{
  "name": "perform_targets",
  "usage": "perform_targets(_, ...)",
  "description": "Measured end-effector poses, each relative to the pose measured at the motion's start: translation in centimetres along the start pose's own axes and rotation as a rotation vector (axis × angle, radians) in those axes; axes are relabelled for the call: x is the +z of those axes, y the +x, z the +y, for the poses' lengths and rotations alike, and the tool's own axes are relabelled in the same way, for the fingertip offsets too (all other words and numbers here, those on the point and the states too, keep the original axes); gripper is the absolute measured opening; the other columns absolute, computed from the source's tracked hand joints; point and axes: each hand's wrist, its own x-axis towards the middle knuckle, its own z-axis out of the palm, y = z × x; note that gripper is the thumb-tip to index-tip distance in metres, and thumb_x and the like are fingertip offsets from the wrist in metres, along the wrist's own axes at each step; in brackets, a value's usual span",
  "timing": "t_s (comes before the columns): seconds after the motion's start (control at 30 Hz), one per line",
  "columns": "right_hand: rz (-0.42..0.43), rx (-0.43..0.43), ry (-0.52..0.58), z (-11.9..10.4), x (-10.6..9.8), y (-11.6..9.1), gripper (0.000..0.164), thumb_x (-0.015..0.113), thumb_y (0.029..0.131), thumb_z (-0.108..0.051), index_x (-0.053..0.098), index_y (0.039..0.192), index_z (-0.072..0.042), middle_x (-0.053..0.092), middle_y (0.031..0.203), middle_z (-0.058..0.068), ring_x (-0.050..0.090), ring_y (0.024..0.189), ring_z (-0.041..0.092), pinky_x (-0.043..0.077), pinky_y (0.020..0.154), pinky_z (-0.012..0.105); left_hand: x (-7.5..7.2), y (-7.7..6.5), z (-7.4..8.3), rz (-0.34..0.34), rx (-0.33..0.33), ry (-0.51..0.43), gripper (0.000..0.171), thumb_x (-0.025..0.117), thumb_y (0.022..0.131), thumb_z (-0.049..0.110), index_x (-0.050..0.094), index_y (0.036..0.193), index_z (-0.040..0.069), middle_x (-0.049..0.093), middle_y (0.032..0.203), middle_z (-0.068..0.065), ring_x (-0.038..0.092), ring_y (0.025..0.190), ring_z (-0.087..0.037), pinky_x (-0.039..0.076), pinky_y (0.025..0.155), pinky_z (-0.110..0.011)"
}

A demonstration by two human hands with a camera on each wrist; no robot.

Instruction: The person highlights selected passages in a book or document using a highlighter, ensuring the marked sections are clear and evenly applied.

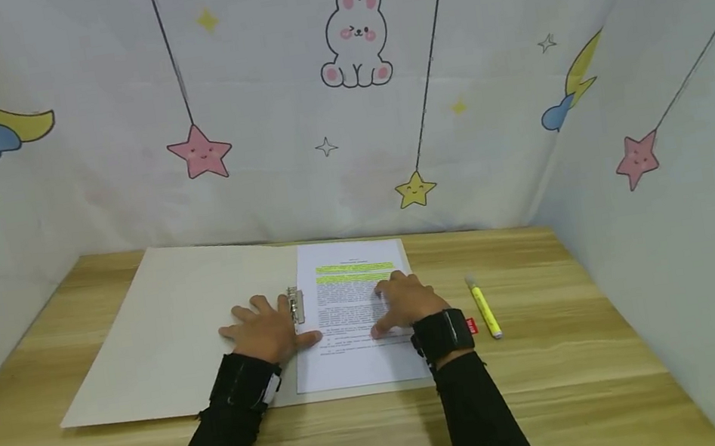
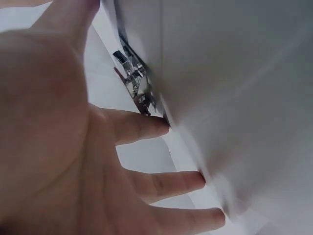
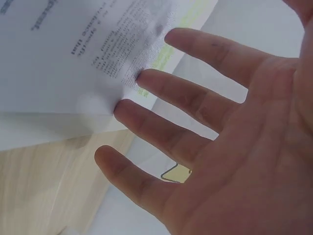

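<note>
An opened white folder (image 1: 160,334) lies flat, with a metal clip (image 1: 297,306) along its fold. On its right half rests a sheet of printed paper (image 1: 357,368) with yellow-highlighted lines near the top. My left hand (image 1: 266,331) spreads over the fold beside the clip, its thumb reaching onto the paper's left edge. In the left wrist view, straight fingertips (image 2: 193,180) touch the folder's inner cover. My right hand (image 1: 408,301) lies over the right side of the paper, fingers extended. The right wrist view shows fingertips (image 3: 128,110) touching the printed sheet. Neither hand grips anything.
A yellow highlighter (image 1: 485,308) lies on the wooden table (image 1: 558,378) to the right of the folder. A small red tag (image 1: 472,326) shows by the right wrist. A cartoon-printed white curtain (image 1: 296,178) borders the table's back and sides.
</note>
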Motion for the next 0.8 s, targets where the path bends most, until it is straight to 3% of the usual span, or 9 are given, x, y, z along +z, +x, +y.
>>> perform_targets(0.17, 0.005, -0.019, 0.111, 1.1, -0.7, -0.1, 0.073, 0.085, 0.079, -0.032, 0.055, 0.14, -0.006, 0.053, 0.14, 0.018, 0.049, 0.13, 0.035, 0.045, 0.105, 0.054, -0.2, -0.4, -0.1, -0.039, 0.004, -0.016, 0.096, 0.065, 0.081, 0.068, 0.043, 0.144, -0.001, 0.041, 0.131, -0.044, 0.039, 0.118, -0.067, 0.038, 0.089, -0.082)
perform_targets(0.27, 0.042, -0.013, 0.191, 1.6, -1.7, -0.5, 0.07, 0.082, 0.083, -0.028, 0.053, 0.141, -0.002, 0.052, 0.144, 0.02, 0.047, 0.134, 0.035, 0.043, 0.109, 0.053, -0.6, -0.4, 0.1, -0.012, 0.026, 0.015, 0.095, 0.064, 0.081, 0.069, 0.045, 0.142, -0.002, 0.045, 0.127, -0.044, 0.043, 0.115, -0.067, 0.04, 0.087, -0.08)
perform_targets(0.47, 0.168, 0.025, 0.244, 3.0, -3.8, -1.5, 0.062, 0.079, 0.087, -0.022, 0.054, 0.138, -0.001, 0.059, 0.135, 0.022, 0.056, 0.123, 0.037, 0.05, 0.099, 0.055, -1.0, -0.4, 0.4, 0.032, 0.052, 0.059, 0.097, 0.066, 0.079, 0.068, 0.046, 0.14, -0.004, 0.051, 0.118, -0.044, 0.049, 0.107, -0.066, 0.039, 0.088, -0.08)
perform_targets(0.63, 0.297, 0.102, 0.261, 5.9, -5.0, -2.3, 0.042, 0.072, 0.09, -0.016, 0.061, 0.127, 0.002, 0.062, 0.121, 0.024, 0.058, 0.111, 0.039, 0.049, 0.09, 0.057, -1.1, -0.2, 0.0, 0.039, 0.053, 0.056, 0.097, 0.068, 0.079, 0.068, 0.046, 0.139, -0.004, 0.052, 0.117, -0.043, 0.048, 0.109, -0.066, 0.037, 0.089, -0.082)
perform_targets(0.8, 0.317, 0.245, 0.281, 9.4, -5.2, -3.4, 0.039, 0.065, 0.091, -0.012, 0.058, 0.126, 0.005, 0.057, 0.128, 0.028, 0.048, 0.117, 0.05, 0.038, 0.095, 0.07, -1.4, -0.1, -0.2, 0.051, 0.07, 0.052, 0.095, 0.068, 0.08, 0.067, 0.047, 0.139, -0.005, 0.052, 0.117, -0.042, 0.047, 0.11, -0.065, 0.037, 0.088, -0.082)
